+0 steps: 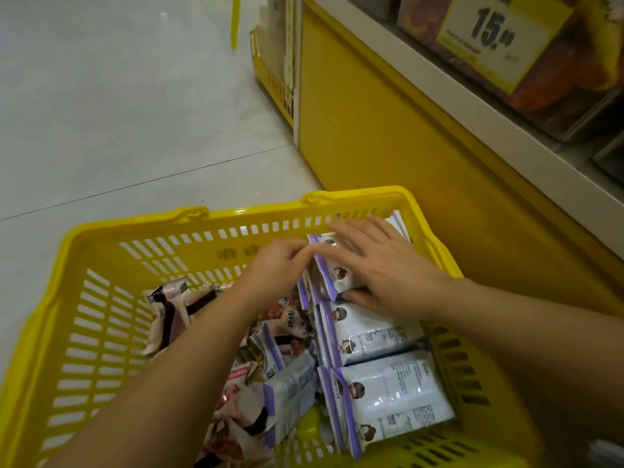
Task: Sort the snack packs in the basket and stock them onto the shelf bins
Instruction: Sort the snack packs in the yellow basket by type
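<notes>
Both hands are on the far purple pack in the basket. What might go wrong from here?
1. The left hand only pinches a corner of the purple pack while the right hand lies flat on it; lifted so, it may slip.
2. The purple row lies right beside the mixed heap; pulling one out may tumble sorted packs back into it.

Single head-worn wide-angle view. Faces forward and steeply down, close over yellow basket (141, 228). Takes in floor (118, 113) at upper left, yellow shelf base (388, 146) and price card (499, 38) along right side.
</notes>
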{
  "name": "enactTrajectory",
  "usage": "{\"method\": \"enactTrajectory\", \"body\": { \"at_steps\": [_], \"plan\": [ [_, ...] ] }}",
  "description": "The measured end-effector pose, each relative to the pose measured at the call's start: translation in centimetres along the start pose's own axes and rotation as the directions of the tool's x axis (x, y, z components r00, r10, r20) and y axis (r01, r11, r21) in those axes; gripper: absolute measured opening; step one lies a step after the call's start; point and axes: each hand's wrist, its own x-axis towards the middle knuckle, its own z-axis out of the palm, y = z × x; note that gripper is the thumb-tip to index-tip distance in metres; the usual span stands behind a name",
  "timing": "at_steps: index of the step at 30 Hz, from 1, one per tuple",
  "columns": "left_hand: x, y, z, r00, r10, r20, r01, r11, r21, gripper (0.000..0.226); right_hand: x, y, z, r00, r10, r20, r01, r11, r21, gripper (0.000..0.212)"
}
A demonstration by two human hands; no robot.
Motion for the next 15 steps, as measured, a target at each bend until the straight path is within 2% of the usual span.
{"method": "enactTrajectory", "body": {
  "at_steps": [2, 4, 6, 8, 12, 15],
  "plan": [
    [-0.1, -0.7, -0.3, 0.999, -0.025, 0.042, 0.031, 0.988, -0.148, 0.026, 0.3, -0.3, 0.4, 0.996, -0.077, 0.048, 0.077, 0.997, -0.003, 0.078],
    [-0.3, -2.5, -0.5, 0.99, -0.139, 0.017, 0.139, 0.963, -0.229, 0.018, 0.7, 0.3, 0.8, 0.993, -0.073, 0.088, 0.074, 0.997, 0.001, 0.074],
    [-0.6, -5.0, -0.3, 0.968, -0.245, -0.045, 0.242, 0.968, -0.066, 0.02, 1.1, 0.9, 1.0, 0.995, -0.042, 0.092, 0.04, 0.999, 0.027, 0.073],
    [-0.9, -7.2, 0.3, 0.952, -0.306, -0.024, 0.307, 0.947, 0.097, 0.037, 1.4, 1.2, 1.1, 0.995, -0.024, 0.095, 0.02, 0.999, 0.048, 0.075],
    [-1.0, -9.4, 2.6, 0.966, -0.248, 0.077, 0.216, 0.932, 0.291, 0.066, 1.5, 1.3, 1.3, 0.996, -0.017, 0.086, 0.014, 0.999, 0.038, 0.076],
    [-0.4, -10.0, 3.5, 0.972, -0.223, 0.075, 0.188, 0.928, 0.32, 0.075, 1.2, 1.0, 1.1, 1.0, -0.001, 0.025, 0.001, 1.0, 0.012, 0.078]
  ]
}}
